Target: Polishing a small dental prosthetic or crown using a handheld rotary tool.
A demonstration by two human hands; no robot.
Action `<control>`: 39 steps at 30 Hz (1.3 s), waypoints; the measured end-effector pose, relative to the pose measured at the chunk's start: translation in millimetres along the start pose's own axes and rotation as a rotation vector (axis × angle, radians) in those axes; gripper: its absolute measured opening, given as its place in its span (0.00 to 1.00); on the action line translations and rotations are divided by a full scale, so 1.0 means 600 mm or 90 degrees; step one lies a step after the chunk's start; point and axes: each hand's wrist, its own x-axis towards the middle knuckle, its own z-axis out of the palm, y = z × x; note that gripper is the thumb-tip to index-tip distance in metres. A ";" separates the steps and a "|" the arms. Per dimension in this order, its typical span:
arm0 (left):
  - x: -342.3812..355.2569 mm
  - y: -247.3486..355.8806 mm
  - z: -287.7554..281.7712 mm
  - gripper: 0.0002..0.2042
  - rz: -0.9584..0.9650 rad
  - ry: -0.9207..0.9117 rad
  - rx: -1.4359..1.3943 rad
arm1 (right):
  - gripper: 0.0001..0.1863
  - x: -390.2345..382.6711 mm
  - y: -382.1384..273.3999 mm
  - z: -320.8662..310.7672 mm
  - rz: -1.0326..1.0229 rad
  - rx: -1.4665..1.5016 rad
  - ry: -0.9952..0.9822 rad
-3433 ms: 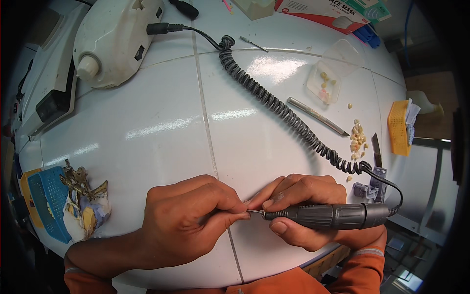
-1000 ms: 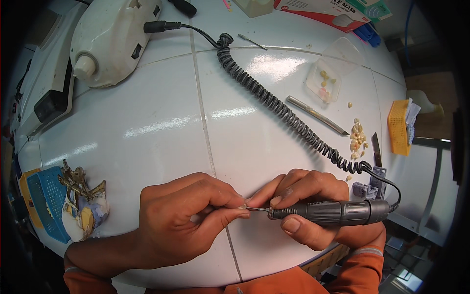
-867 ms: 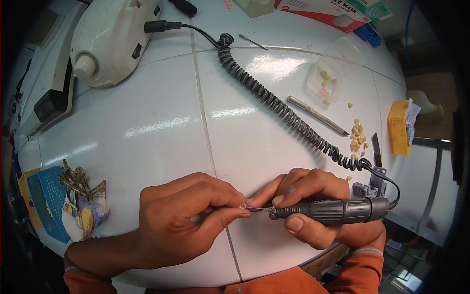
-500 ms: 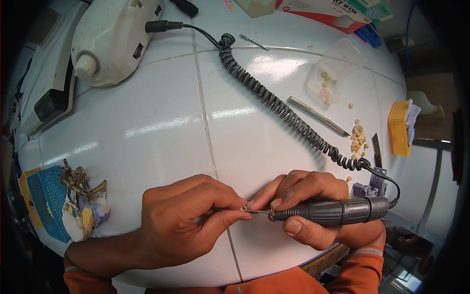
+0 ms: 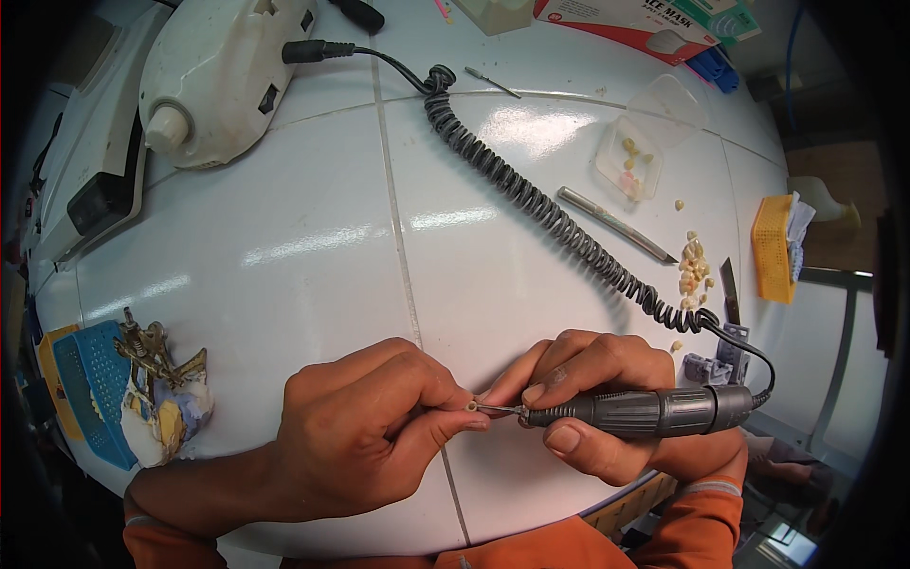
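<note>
Near the table's front edge, my right hand [image 5: 607, 365] is wrapped round a black rotary handpiece [image 5: 668, 412], which lies almost level and points left. Its thin metal bur [image 5: 500, 410] reaches the fingertips of my left hand [image 5: 355, 427]. Thumb and forefinger there pinch a tiny cream-coloured artificial tooth [image 5: 472, 406], mostly covered by the fingers. The bur's tip meets the tooth, though the exact contact is too small to make out. From the handpiece's back end a coiled black cord [image 5: 531, 199] runs up to the white control unit [image 5: 223, 85].
Loose artificial teeth [image 5: 695, 270] are heaped at the right beside a knife [image 5: 618, 225]. Behind them stands a clear plastic box [image 5: 627, 161] with several more. A brass articulator with a plaster model [image 5: 166, 398] and a blue basket [image 5: 90, 398] sit at the left; a yellow basket [image 5: 773, 248] stands far right.
My left hand has shifted very slightly to the right and turned a little, with the tooth still pinched. The handpiece has stayed almost in place.
</note>
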 end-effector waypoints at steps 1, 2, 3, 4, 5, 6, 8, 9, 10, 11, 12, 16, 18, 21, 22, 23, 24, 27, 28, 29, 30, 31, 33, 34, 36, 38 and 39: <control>0.000 0.000 0.000 0.10 0.000 0.000 0.001 | 0.10 0.000 0.001 0.000 -0.006 -0.001 0.003; 0.000 0.000 0.000 0.10 0.000 -0.001 0.001 | 0.10 -0.001 0.000 0.000 -0.006 -0.002 0.004; 0.000 0.001 0.001 0.10 0.001 0.002 -0.001 | 0.10 -0.001 -0.001 0.000 -0.004 -0.002 0.005; 0.000 0.001 0.002 0.10 0.002 0.005 -0.003 | 0.10 -0.002 -0.002 0.001 -0.002 -0.002 0.006; -0.001 0.000 0.002 0.10 0.001 0.005 -0.003 | 0.10 -0.001 0.000 0.001 -0.002 -0.002 0.006; -0.001 -0.001 0.002 0.10 0.003 0.005 -0.001 | 0.10 0.000 0.001 0.002 -0.007 0.005 0.009; -0.001 -0.001 0.002 0.10 0.006 0.005 0.001 | 0.10 0.000 0.002 0.003 -0.012 0.011 0.012; 0.000 0.000 0.001 0.10 0.009 0.005 0.001 | 0.10 -0.001 0.002 0.002 -0.015 0.006 0.010; 0.000 0.000 0.001 0.10 0.012 0.004 0.002 | 0.10 -0.001 0.001 0.002 -0.018 0.001 0.008; 0.000 0.000 0.002 0.10 0.012 0.004 0.002 | 0.10 -0.001 0.000 0.002 -0.018 0.000 0.008; -0.001 -0.001 0.002 0.10 0.012 0.005 0.001 | 0.10 -0.001 -0.002 0.002 -0.006 -0.006 0.010; -0.001 -0.001 0.004 0.10 0.010 0.006 -0.001 | 0.10 -0.003 0.002 -0.002 -0.019 -0.009 -0.003; -0.001 -0.001 0.002 0.10 0.013 0.009 -0.004 | 0.10 0.000 0.003 0.000 -0.020 -0.010 -0.003; -0.001 -0.001 0.001 0.10 0.012 0.008 -0.008 | 0.11 -0.002 -0.003 0.003 -0.008 -0.006 0.009; -0.001 -0.001 0.000 0.10 0.007 0.006 -0.009 | 0.11 -0.005 -0.005 0.004 0.006 0.000 0.019; -0.001 -0.001 -0.001 0.10 0.006 0.006 -0.008 | 0.11 -0.007 -0.004 0.006 0.005 0.001 0.018; -0.001 -0.001 -0.001 0.10 0.006 0.003 -0.009 | 0.12 -0.008 -0.002 0.008 0.009 0.010 0.032; -0.002 -0.001 -0.001 0.10 0.006 0.001 -0.012 | 0.13 -0.012 -0.001 0.013 0.021 0.032 0.058; -0.002 -0.001 -0.001 0.10 0.005 0.002 -0.015 | 0.14 -0.012 -0.002 0.014 0.030 0.046 0.072; -0.002 -0.002 -0.001 0.10 0.006 0.002 -0.014 | 0.14 -0.013 -0.004 0.013 0.029 0.046 0.072; -0.002 -0.002 -0.002 0.10 0.008 0.002 -0.015 | 0.14 -0.014 -0.006 0.009 0.041 0.019 0.057; -0.003 -0.003 -0.001 0.10 0.010 0.002 -0.016 | 0.14 -0.014 -0.008 0.007 0.053 -0.007 0.042; -0.003 -0.006 0.005 0.10 0.018 0.020 -0.020 | 0.14 -0.014 -0.010 0.008 0.056 -0.018 0.041; -0.003 -0.008 0.007 0.10 0.026 0.039 -0.024 | 0.14 -0.014 -0.011 0.008 0.060 -0.027 0.040; -0.004 -0.009 0.007 0.10 0.025 0.040 -0.021 | 0.14 -0.012 -0.022 -0.003 0.086 -0.041 -0.018; -0.004 -0.009 0.007 0.10 0.026 0.040 -0.022 | 0.14 -0.011 -0.023 -0.002 0.114 -0.056 -0.073; -0.004 -0.008 0.008 0.10 0.023 0.041 -0.027 | 0.14 -0.012 -0.017 0.006 0.091 -0.042 -0.010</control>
